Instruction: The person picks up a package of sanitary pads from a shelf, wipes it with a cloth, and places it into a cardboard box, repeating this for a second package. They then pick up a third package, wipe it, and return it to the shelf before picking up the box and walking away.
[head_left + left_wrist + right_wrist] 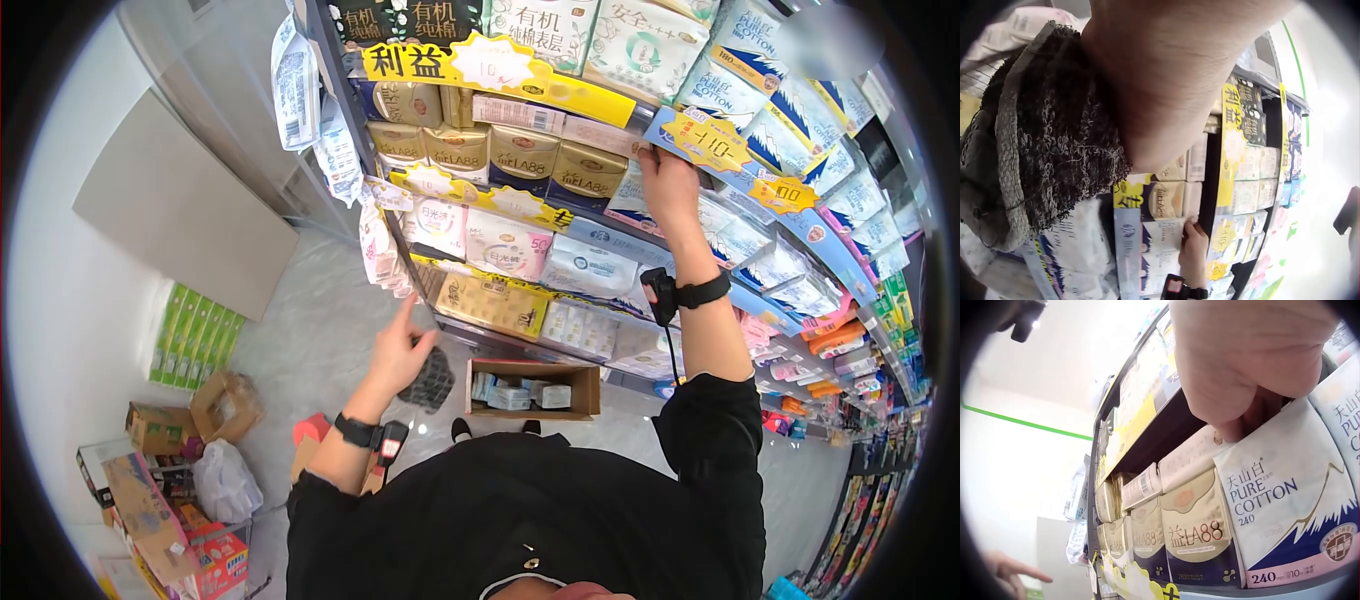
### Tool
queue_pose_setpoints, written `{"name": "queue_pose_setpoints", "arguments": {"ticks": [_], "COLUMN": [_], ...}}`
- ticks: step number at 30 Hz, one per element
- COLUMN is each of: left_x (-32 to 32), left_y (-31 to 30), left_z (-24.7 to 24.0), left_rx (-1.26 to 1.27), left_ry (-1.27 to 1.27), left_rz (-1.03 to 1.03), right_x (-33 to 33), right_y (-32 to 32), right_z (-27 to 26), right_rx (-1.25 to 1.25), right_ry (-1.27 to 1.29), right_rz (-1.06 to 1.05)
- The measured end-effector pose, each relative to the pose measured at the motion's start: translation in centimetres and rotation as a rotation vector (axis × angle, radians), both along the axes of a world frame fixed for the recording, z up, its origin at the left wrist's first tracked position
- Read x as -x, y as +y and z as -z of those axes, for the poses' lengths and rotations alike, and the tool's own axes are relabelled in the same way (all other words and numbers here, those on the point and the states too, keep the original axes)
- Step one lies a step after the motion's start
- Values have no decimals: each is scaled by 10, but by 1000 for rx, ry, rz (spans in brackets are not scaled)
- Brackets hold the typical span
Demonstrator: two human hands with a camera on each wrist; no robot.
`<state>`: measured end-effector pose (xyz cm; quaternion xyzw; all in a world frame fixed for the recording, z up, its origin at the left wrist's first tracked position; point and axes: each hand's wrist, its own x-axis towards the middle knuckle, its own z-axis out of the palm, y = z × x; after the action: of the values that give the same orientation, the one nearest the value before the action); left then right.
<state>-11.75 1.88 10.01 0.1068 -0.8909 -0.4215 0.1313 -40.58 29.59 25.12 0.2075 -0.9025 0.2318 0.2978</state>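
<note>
My left hand (400,352) hangs in front of the shelf's left end, index finger stretched out. It holds a bunched dark grey checked cloth (427,380), whose looped pile and pale edge fill much of the left wrist view (1054,137). My right hand (672,190) reaches into the second shelf row, under the upper price strip. In the right wrist view, the right hand (1247,362) is over the top edge of a white and blue Pure Cotton pack (1285,494); its fingertips are hidden behind. Gold and navy LA88 packs (1200,528) and a pink pack (1188,459) lie beside it.
Yellow price strips (420,65) run along the shelf edges. On the floor below, an open cardboard box (585,392) holds several small packs. At left stand a leaning grey board (190,200), green boxes (195,340), cartons (150,510) and a white plastic bag (228,480).
</note>
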Motion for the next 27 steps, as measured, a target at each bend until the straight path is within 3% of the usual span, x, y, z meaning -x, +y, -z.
{"name": "queue_pose_setpoints", "arguments": {"ticks": [4, 7, 11, 13, 23, 24, 27], "left_x": [-40, -62, -78, -83, -92, -91, -86], "left_y": [-14, -18, -26, -29, -40, -38, -32], "left_z": [24, 36, 41, 42, 46, 47, 43], "left_rx": [-161, -270, -262, -278, -129, -147, -178], "left_ry": [-48, -54, -79, -46, -89, -79, -67], "left_rz": [-274, -345, -356, -398, -363, -350, -318], "right_x": [-3, -9, -16, -21, -25, -25, -30], "right_y": [3, 5, 16, 20, -11, -11, -16], "right_z": [2, -4, -10, -6, 8, 5, -1], "right_rx": [-1, -36, -25, -28, -64, -47, -52], "right_ry": [36, -18, -72, 56, 118, -33, -56], "right_rz": [-64, -63, -75, -1, 4, 13, 21]}}
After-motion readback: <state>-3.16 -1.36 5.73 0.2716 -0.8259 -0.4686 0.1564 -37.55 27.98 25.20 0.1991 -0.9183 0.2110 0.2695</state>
